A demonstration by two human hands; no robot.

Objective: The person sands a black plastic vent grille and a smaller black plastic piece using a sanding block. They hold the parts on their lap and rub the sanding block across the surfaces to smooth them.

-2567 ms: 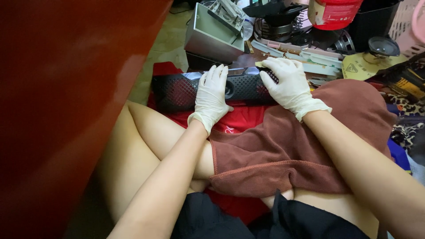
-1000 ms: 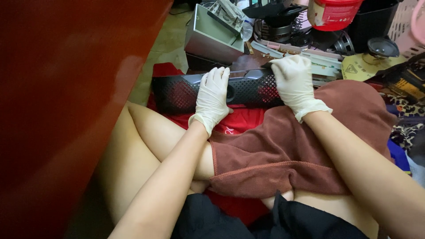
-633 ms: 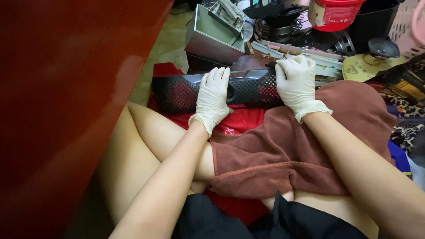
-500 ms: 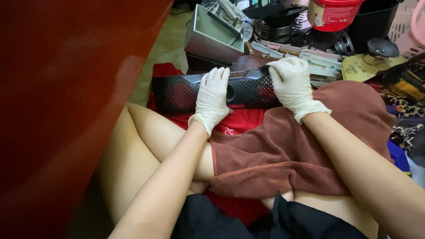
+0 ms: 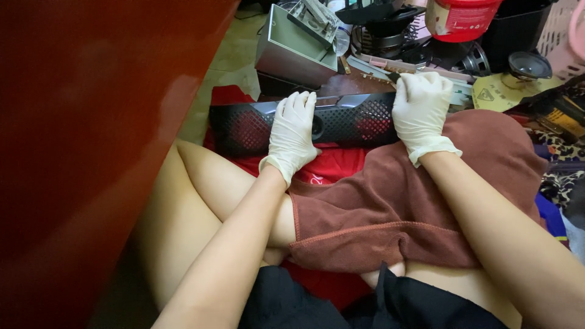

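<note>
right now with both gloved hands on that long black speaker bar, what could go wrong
1. The speaker bar lies across the lap on the red cloth, held only by the left hand mid-bar and the right hand at one end; its free end could tip or slide off.
2. Clutter sits just behind: a grey metal box and a red tub. Pushing the bar forward might knock them.

Glossy red-brown furniture panel (image 5: 79, 152) filling the left side; pale tiled floor (image 5: 228, 67) at far centre; far clutter of grey metal box (image 5: 292, 52), red tub (image 5: 460, 18), black fan grille (image 5: 381, 36), yellow sheet (image 5: 496, 97) and pink basket (image 5: 567, 36) at far right; dim, warm light.
</note>
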